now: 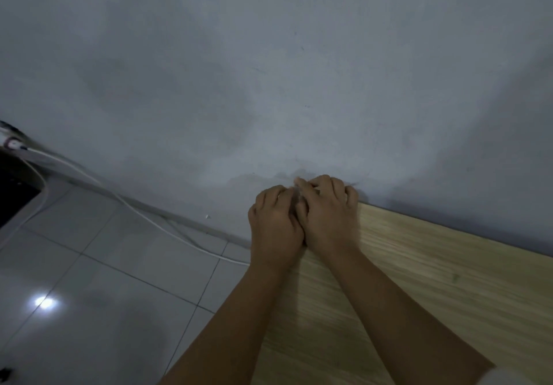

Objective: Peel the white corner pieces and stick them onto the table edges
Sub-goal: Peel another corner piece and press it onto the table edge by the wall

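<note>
Both hands bunched over the far corner of the wooden worktop [419, 289], right where it meets the grey wall [269, 70]. Left hand [273, 224] curled w/ fingers folded in, wrapping the corner's outer side; right hand [327, 214] pressed flat on top, fingers bent, touching the left. White corner piece is hidden under them, can't tell if it's seated. Risk imo: uneven pressure or wall crowding leaves it skewed or half-stuck, so it lifts. White cable [143, 214] trails on the floor left of the hands.
</note>
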